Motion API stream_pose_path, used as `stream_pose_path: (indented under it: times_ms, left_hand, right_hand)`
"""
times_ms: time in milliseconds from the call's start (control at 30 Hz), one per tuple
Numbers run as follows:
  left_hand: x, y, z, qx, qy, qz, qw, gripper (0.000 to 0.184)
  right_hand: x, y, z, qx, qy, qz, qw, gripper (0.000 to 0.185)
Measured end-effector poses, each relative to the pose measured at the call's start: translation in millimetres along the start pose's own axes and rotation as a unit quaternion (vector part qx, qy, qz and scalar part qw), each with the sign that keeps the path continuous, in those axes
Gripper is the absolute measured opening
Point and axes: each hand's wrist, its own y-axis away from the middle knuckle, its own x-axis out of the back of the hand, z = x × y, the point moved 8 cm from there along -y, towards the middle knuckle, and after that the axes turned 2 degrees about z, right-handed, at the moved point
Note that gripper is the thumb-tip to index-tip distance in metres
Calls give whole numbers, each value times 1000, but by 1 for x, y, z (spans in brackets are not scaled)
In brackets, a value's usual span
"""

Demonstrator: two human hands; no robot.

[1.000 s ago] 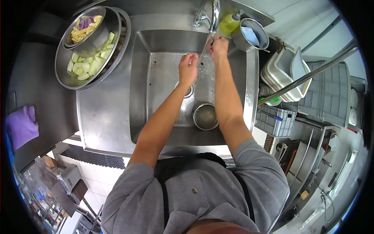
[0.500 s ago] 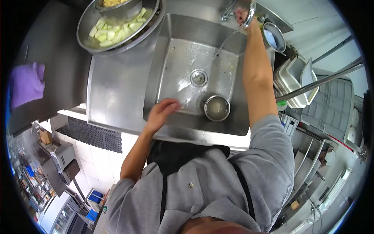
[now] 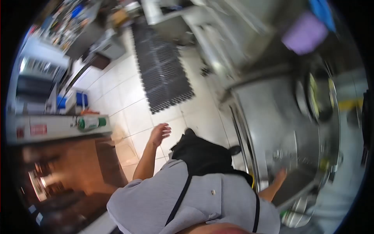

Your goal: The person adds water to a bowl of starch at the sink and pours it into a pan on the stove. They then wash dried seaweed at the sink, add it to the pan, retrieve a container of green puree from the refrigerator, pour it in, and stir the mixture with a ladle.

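Observation:
My left hand (image 3: 159,133) hangs over the tiled floor beside my body. Its fingers are loosely apart, and nothing is in it. On the other side, my right hand (image 3: 280,176) is over the near part of the steel sink (image 3: 269,158); motion smears its fingers, so their state is unclear. Beyond the sink, on the steel counter (image 3: 269,105), stands a large metal bowl (image 3: 302,102) with pale green cut pieces in it, seen blurred and at a slant. The small metal bowl in the sink cannot be made out.
A black perforated mat (image 3: 161,74) lies on the white floor tiles (image 3: 124,93). A purple cloth (image 3: 306,33) is at the upper right. To the left, a green-and-white bottle (image 3: 91,123) lies near a brown surface (image 3: 78,160). Steel units (image 3: 218,43) stand ahead.
My body and view have turned left, putting the sink on my right. My right hand has come away from the faucet; my left hand has left the sink's edge.

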Motion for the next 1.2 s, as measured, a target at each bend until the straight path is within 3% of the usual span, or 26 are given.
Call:
stream_pose_path:
  times_ms: [33,100,133,200,233,267,300,333,400,467,500,567,600,633,667,700,733,767,833,867,933,967,1033,1100,1133,1200]
  left_hand:
    - [25,-8,7,7,3,13,1000,28]
    - [56,-17,33,7,-25,36,999,24]
    - [71,-26,50,2,-37,42,998,22]
    - [99,-59,83,-18,-44,46,998,21]
    - [110,-81,96,-30,-57,52,997,23]
    - [129,-115,100,-41,-71,59,995,23]
    - [140,-126,118,-73,-83,87,990,23]
    - [157,-163,114,-101,-95,118,983,28]
    - [186,-201,134,-232,-325,233,887,34]
    - [220,-209,139,-167,-389,194,885,37]
    - [233,-207,141,-173,-399,178,883,37]
    - [292,-181,129,-172,-281,274,903,39]
    - [323,-171,101,-78,-162,318,931,39]
    - [365,-206,49,-147,-326,332,873,40]
    - [374,-153,45,62,-81,400,911,40]
    - [391,-137,19,80,-29,474,877,38]
    - [413,-142,-14,76,-217,501,834,34]
    - [400,-100,-12,128,60,597,790,21]
    - [389,-108,-59,183,209,598,752,25]
    - [370,-113,-42,266,200,519,787,24]
    - [372,-166,25,238,85,412,875,25]
    - [379,-200,64,197,24,367,909,25]
    - [388,-268,134,118,-88,273,951,26]
    - [400,-320,206,70,-166,187,966,27]
    - [414,-339,241,55,-191,160,967,28]
    - [458,-378,321,15,-199,147,969,29]
  right_hand:
    - [0,4,-31,94,52,82,991,38]
    - [-21,-18,-58,-174,56,53,982,42]
    - [-34,-27,-144,9,237,-57,970,47]
    - [-65,-30,-276,9,177,-75,981,45]
    - [-81,-22,-383,81,104,-100,986,41]
    - [-135,-44,-404,157,133,-146,968,47]
    - [-167,-34,-496,278,22,-134,951,40]
    - [-205,-26,-573,318,2,-180,931,43]
    - [-347,-58,-626,365,-60,-347,862,45]
    - [-365,35,-800,349,-7,-434,831,33]
    - [-399,33,-847,373,12,-455,808,29]
    - [-486,63,-941,426,23,-500,754,22]
    - [-521,70,-988,457,29,-518,722,18]
    - [-552,79,-1040,511,16,-520,685,14]
    - [-582,85,-1091,561,-3,-520,644,12]
    - [-605,99,-1143,578,-13,-534,617,17]
    - [-642,106,-1186,623,-44,-519,584,19]
    - [-663,117,-1233,594,-24,-542,594,18]
    - [-695,141,-1322,616,-37,-517,593,17]
    - [-700,156,-1363,636,-67,-502,582,19]
    - [-747,165,-1420,642,-173,-474,578,33]
    - [-749,173,-1449,610,-89,-507,603,38]
    - [-801,168,-1475,446,-77,-646,615,34]
    - [-856,146,-1494,181,-203,-731,626,27]
    - [-855,132,-1514,133,-215,-712,655,30]
    - [-881,90,-1549,94,-304,-681,660,30]
